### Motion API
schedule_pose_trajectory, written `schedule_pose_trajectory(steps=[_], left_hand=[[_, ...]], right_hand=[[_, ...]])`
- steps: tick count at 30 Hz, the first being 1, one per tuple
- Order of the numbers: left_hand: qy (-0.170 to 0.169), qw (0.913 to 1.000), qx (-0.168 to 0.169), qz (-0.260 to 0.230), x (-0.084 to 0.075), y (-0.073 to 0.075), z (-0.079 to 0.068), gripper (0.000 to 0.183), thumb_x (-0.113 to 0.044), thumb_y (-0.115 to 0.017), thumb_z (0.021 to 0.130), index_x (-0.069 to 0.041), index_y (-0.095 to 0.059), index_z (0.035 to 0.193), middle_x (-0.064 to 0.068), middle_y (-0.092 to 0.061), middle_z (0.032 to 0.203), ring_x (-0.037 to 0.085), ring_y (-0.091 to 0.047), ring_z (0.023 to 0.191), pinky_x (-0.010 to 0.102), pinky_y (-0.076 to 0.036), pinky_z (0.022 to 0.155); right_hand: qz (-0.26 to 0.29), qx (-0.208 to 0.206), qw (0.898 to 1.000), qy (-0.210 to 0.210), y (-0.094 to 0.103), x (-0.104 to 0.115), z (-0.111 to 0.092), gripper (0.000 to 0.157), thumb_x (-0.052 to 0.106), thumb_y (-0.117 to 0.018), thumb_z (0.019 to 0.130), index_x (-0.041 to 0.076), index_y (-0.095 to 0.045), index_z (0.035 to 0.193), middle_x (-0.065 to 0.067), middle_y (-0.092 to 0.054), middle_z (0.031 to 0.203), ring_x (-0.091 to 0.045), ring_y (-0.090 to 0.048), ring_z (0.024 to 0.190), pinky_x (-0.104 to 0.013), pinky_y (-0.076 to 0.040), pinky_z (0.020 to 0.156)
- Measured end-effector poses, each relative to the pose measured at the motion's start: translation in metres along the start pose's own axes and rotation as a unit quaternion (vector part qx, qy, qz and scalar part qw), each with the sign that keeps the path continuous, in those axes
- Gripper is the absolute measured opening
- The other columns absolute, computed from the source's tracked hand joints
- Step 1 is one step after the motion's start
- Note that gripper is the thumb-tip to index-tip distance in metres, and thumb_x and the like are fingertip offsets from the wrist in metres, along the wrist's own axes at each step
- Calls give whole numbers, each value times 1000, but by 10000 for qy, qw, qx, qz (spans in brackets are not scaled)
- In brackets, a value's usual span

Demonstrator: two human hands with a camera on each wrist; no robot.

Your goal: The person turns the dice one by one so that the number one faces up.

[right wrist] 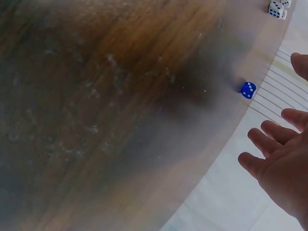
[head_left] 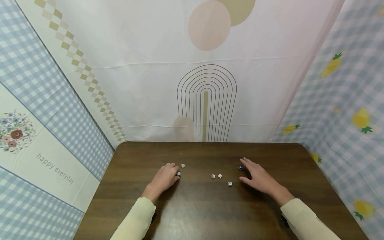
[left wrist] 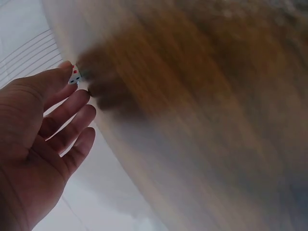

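Observation:
At the left of the dice, my left hand [head_left: 164,177] pinches a white die [head_left: 178,174] between thumb and index finger, low over the table. In the left wrist view the same die [left wrist: 74,77] shows red and dark pips at the fingertips. A second white die [head_left: 183,165] lies just beyond that hand. On the other side, my right hand [head_left: 260,178] is spread with its fingers apart and nothing held. Close by its fingers sits a blue die [head_left: 241,168] with white pips, its upper faces plain in the right wrist view [right wrist: 248,90].
Between the hands, two white dice [head_left: 213,176] [head_left: 220,176] lie side by side, and another white die [head_left: 230,183] sits nearer the front. The brown wooden table [head_left: 192,213] ends at a white printed cloth [head_left: 144,100] behind. Checked cloths hang at both sides.

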State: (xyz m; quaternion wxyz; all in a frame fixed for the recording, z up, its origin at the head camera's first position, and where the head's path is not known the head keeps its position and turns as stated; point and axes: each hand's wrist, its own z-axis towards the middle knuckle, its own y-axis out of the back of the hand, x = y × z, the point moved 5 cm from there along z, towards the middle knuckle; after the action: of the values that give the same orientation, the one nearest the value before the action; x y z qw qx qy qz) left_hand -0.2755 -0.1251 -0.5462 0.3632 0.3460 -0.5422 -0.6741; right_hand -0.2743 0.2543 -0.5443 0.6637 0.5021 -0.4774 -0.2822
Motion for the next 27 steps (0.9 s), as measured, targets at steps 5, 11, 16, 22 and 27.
schedule_pose_trajectory(steps=[5,11,16,22,27], left_hand=[[6,10000,12,-10,1,-3,2,22,-20,-83,87,-6,-73,101,5,-64,93,26,-64,86,43,-55,75],[-38,9999,-113,-73,1,-2,3,20,-19,-83,87,-6,-73,99,5,-63,90,27,-64,83,43,-55,73],[0,9999,-70,-82,1,-4,5,17,-18,-82,87,-8,-72,95,4,-61,88,27,-63,82,44,-55,72],[40,10000,-31,-70,-1,-5,6,16,-20,-82,87,-11,-69,89,3,-58,84,27,-61,79,44,-53,70],[6,10000,-49,-57,-3,-4,5,20,-19,-83,87,-7,-71,97,6,-62,90,29,-63,82,46,-55,72]], right_hand=[[194,104,9995,-210,1,-5,8,74,32,-74,96,2,-42,154,-27,-45,154,-49,-46,139,-65,-42,107],[391,296,9980,-391,-1,-12,18,61,24,-75,96,0,-50,147,-24,-54,141,-39,-62,121,-54,-54,94],[525,326,9974,-368,-3,-16,26,48,18,-74,96,0,-57,137,-21,-57,134,-33,-66,111,-48,-57,88],[482,275,9982,-247,-4,-17,34,34,12,-74,95,1,-63,125,-17,-61,121,-27,-66,102,-44,-57,84],[412,339,9985,-140,-7,-18,38,30,12,-74,95,0,-65,121,-14,-63,114,-24,-65,97,-41,-57,81]])
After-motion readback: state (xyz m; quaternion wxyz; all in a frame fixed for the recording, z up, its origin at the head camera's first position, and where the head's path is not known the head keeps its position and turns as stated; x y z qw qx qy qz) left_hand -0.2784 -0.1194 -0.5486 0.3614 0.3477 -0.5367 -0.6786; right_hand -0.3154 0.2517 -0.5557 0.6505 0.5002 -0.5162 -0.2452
